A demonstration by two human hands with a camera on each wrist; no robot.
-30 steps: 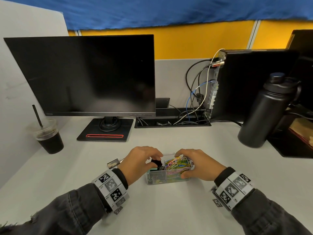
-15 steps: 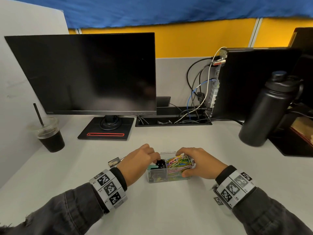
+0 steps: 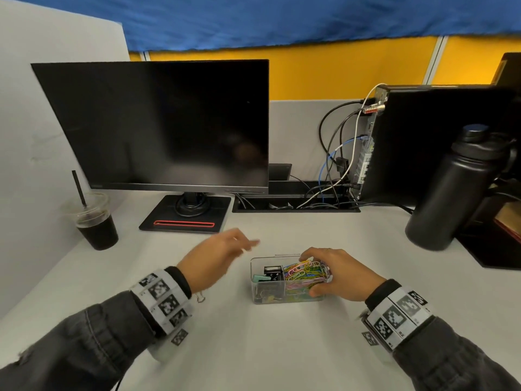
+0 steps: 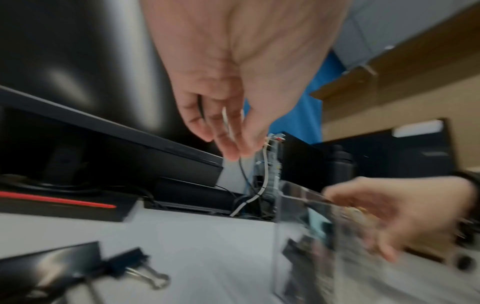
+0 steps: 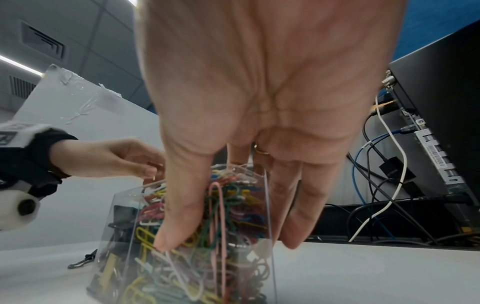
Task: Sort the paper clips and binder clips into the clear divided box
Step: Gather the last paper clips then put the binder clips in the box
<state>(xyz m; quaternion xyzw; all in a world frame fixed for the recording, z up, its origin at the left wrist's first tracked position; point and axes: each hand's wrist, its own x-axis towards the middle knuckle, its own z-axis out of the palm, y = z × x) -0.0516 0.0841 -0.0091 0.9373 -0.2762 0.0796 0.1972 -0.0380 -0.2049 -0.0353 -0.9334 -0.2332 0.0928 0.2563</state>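
Observation:
The clear divided box (image 3: 267,292) stands on the white desk in front of me. Its left compartment holds black and teal binder clips (image 3: 272,273). The right one is heaped with coloured paper clips (image 3: 306,273). My right hand (image 3: 313,273) grips the box's right end, thumb on the near wall and fingers over the far wall (image 5: 228,236). My left hand (image 3: 248,244) hovers blurred to the left of the box, fingers relaxed and holding nothing (image 4: 231,144). A small loose binder clip (image 3: 200,297) lies on the desk by my left wrist, beside a bigger black one (image 4: 52,265).
A dark monitor (image 3: 169,122) on its stand fills the back left. An iced coffee cup (image 3: 97,227) with a straw sits at far left. A black bottle (image 3: 456,190) stands at right, with a computer (image 3: 423,142) and a cable tray (image 3: 296,204) behind.
My left hand, which held a black binder clip over the left compartment, has lifted away to the left with nothing in it. My right hand keeps its grip on the box.

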